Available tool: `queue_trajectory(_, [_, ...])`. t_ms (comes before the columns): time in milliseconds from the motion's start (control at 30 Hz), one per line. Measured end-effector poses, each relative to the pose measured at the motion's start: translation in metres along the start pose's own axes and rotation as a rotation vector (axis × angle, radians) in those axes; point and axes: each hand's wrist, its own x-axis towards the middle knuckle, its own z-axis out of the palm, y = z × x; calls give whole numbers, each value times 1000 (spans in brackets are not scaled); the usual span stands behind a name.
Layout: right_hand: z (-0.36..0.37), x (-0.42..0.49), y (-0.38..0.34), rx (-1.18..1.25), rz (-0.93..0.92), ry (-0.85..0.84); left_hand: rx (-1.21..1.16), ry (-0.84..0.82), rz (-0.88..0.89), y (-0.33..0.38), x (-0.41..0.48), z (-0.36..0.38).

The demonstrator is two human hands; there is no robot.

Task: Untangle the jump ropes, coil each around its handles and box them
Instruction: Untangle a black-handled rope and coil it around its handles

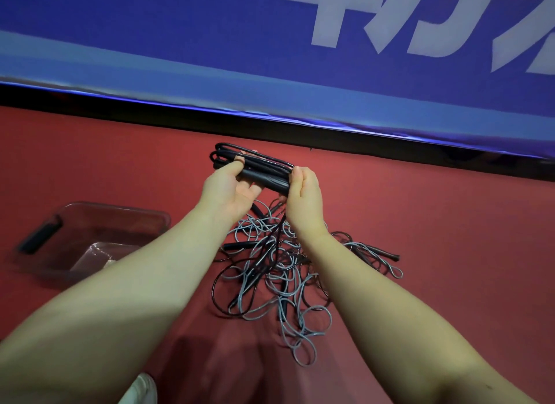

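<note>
One black jump rope (261, 169) is being coiled above the red floor (420, 223), the left hand (231, 190) gripping one end of the bundle and the right hand (301, 193) pinching the other. Next, I'd judge, it's going into the one clear box (120, 207) at left. Below, one grey-and-black tangle (279, 271) is lying, too knotted to count its ropes.

Big white characters (329, 25) run across the blue banner (180, 43), up beyond the left hand (228, 190) and right hand (303, 199), cropped by the frame, unreadable.
</note>
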Motion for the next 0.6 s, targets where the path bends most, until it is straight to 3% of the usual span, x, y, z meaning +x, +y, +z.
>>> queue_trajectory(100, [-13, 4, 1, -63, 21, -42, 75, -127, -101, 9, -6, -13])
queue_trajectory(200, [-31, 12, 1, -148, 6, -142, 373, -339, -174, 35, -20, -36])
queue_trajectory(333, [-55, 12, -3, -323, -201, -400, 622, -358, -111, 84, -24, -47])
queue_trajectory(400, [-58, 7, -6, -399, -331, -565, 976, -407, -82, 89, -26, -36])
queue_trajectory(467, [-56, 0, -11, -457, -418, -703, 1248, -522, -204, 76, -34, -22])
queue_trajectory(600, [-57, -5, -23, -462, -479, -762, 1354, -672, -431, 43, -48, -15])
